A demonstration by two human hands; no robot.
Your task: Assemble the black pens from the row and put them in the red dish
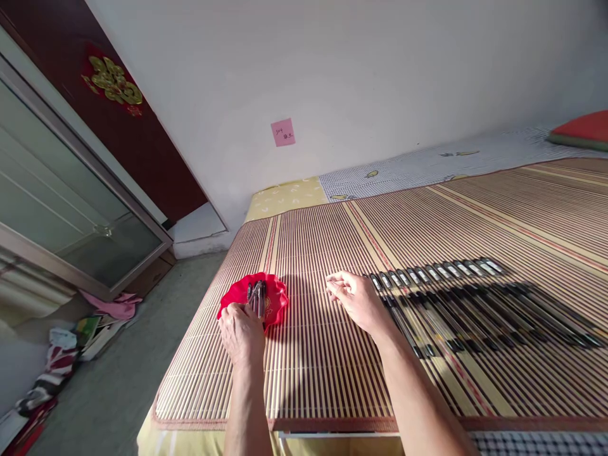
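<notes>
My left hand (241,332) is closed at the near left rim of a red scalloped plate (280,297), fingers curled over its edge. On the plate lie several small dark, partly clear pen parts (258,297); my hand hides some of them. My right hand (354,296) is held just above the mat, right of the plate, with thumb and fingers drawn together. Whatever its fingertips hold, if anything, is too small to tell. Right of this hand runs a slanting row of black pen caps (432,273) with pale labels. Below them, black pen barrels (470,316) lie side by side.
A striped bamboo mat (313,240) covers the bed. Its left edge drops to a grey floor (156,329), with cloth and books by the glass-paned door (80,190). A pink note (283,132) is stuck to the wall. A red cushion (582,130) lies far right.
</notes>
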